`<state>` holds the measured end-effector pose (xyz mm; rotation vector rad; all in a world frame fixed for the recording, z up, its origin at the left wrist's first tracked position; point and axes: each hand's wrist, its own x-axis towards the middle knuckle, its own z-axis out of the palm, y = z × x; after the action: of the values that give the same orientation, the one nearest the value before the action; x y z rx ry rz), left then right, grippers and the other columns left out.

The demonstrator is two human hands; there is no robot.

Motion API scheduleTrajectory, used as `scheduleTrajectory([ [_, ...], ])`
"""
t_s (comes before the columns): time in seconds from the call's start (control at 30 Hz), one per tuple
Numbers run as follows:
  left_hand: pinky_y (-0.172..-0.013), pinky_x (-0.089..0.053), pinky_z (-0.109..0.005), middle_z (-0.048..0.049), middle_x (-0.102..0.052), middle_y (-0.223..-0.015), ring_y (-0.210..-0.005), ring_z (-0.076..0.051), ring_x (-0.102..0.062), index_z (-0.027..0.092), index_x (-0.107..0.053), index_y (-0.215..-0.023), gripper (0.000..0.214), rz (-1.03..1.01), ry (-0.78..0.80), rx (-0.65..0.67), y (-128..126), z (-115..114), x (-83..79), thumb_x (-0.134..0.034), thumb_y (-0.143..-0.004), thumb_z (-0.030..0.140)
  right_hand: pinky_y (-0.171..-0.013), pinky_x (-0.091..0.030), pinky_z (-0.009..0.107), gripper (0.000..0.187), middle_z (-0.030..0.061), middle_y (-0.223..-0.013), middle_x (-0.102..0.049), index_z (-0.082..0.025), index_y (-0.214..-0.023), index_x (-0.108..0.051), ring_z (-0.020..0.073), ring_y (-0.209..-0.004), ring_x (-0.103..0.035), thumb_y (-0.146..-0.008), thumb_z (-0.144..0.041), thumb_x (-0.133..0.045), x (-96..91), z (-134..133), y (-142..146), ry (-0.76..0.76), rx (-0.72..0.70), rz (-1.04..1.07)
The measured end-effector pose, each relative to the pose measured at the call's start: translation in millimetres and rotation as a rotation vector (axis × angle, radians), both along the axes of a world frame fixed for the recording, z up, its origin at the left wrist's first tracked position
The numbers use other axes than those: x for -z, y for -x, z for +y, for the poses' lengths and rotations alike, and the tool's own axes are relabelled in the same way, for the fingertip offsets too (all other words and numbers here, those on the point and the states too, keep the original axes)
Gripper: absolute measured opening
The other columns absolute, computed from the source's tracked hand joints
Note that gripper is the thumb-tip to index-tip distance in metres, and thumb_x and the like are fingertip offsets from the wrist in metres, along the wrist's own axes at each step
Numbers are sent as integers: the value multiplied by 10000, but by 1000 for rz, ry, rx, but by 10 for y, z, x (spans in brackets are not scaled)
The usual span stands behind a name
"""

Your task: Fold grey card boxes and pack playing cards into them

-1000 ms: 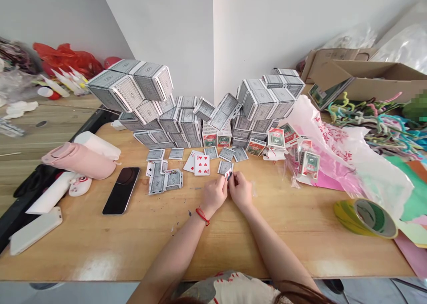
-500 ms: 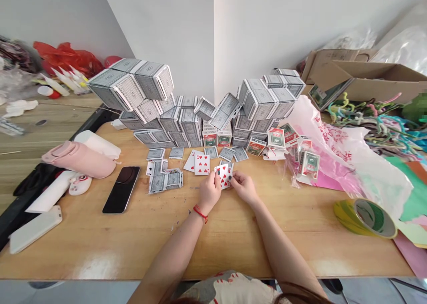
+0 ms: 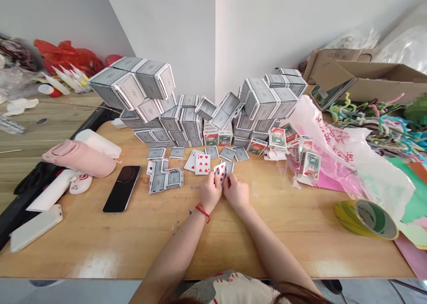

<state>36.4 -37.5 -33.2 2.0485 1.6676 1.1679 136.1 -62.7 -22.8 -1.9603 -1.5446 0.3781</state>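
Observation:
A playing card with red hearts (image 3: pixel 219 169) is pinched between my two hands above the table. My left hand (image 3: pixel 211 191), with a red string bracelet at the wrist, grips its left side. My right hand (image 3: pixel 236 192) has its fingers closed at the card's right edge, which looks bent. Just beyond lies a face-down card (image 3: pixel 229 166). To the left, a six of hearts (image 3: pixel 202 164) overlaps another face-up card (image 3: pixel 190 161). A folded card piece (image 3: pixel 166 178) with grey backs rests further left.
Behind stand stacked blocks of folded cards on the left (image 3: pixel 133 86) and right (image 3: pixel 263 99), with card boxes (image 3: pixel 211 140) between. A phone (image 3: pixel 121 188) and pink bottle (image 3: pixel 80 157) lie left. Yellow tape (image 3: pixel 347 217), a plastic bag (image 3: pixel 370 162) and a cardboard box (image 3: pixel 376 79) are right.
My right hand has moved left, close against my left hand, and its fingers have curled in. The hearts card between them now looks narrower and bent.

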Motion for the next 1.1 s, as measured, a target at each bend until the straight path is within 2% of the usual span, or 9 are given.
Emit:
scheduleTrajectory([
  [0.13, -482, -241, -243, -7, -468, -500, -451, -114, -422, 184, -447, -635, 240, -44, 6, -57, 16, 15, -35, -354, -846, 249, -503, -399, 225, 222, 40, -634, -640, -174, -748, -572, 146, -528, -570, -787, -312, -404, -60, 26, -133, 17, -161, 424],
  [0.23, -479, -237, -242, -4, -461, -494, -447, -112, -418, 183, -448, -632, 246, -37, -3, -50, 19, 15, -47, -354, -848, 253, -526, -431, 233, 205, 34, -641, -650, -177, -719, -557, 149, -544, -586, -779, -320, -425, -93, 35, -234, 88, -224, 583],
  [0.33, -471, -225, -243, 1, -445, -479, -437, -108, -406, 183, -435, -617, 249, -8, -22, -39, 11, 5, -35, -361, -846, 248, -535, -428, 232, 194, 35, -628, -640, -174, -722, -546, 146, -545, -585, -789, -301, -416, -92, 31, -216, 110, -223, 516],
  [0.47, -462, -220, -247, 0, -443, -469, -428, -110, -404, 184, -427, -610, 246, 43, -51, -31, 6, -3, -15, -365, -841, 241, -518, -372, 232, 170, 77, -732, -634, -165, -737, -558, 149, -573, -566, -788, -252, -421, -72, -1, -62, 31, -77, 86],
  [0.53, -459, -224, -246, -3, -449, -471, -427, -110, -409, 184, -429, -612, 247, 45, -56, -47, 16, 2, -18, -363, -842, 243, -504, -348, 230, 184, 89, -769, -632, -164, -757, -565, 156, -595, -568, -801, -243, -405, -60, -16, -12, 12, -40, -27],
  [0.73, -463, -243, -236, -2, -458, -483, -435, -106, -414, 184, -423, -613, 253, 3, -39, -96, 34, 23, -55, -358, -847, 253, -512, -378, 214, 183, 11, -580, -600, -172, -815, -559, 131, -505, -546, -805, -256, -396, -6, -2, -73, 23, -127, 229],
  [0.97, -469, -239, -240, 13, -420, -480, -426, -100, -368, 185, -419, -615, 248, -90, 22, -77, 15, 23, -58, -360, -843, 261, -517, -366, 237, 133, 80, -744, -626, -158, -799, -526, 162, -603, -568, -782, -236, -419, 1, -17, 65, 15, 29, 43],
  [1.03, -474, -245, -238, 14, -423, -494, -437, -98, -363, 186, -420, -620, 239, -160, 72, -75, 32, 44, -70, -370, -841, 264, -515, -385, 244, 136, 58, -685, -617, -167, -790, -515, 159, -570, -564, -780, -277, -436, -26, -14, 33, 33, 5, 211],
  [1.1, -473, -254, -234, 16, -424, -501, -446, -96, -360, 186, -417, -617, 246, -243, 135, -68, 51, 73, -91, -372, -842, 274, -504, -411, 246, 188, 20, -583, -587, -177, -765, -505, 146, -505, -550, -788, -355, -448, -63, 2, -58, 78, -96, 542],
])
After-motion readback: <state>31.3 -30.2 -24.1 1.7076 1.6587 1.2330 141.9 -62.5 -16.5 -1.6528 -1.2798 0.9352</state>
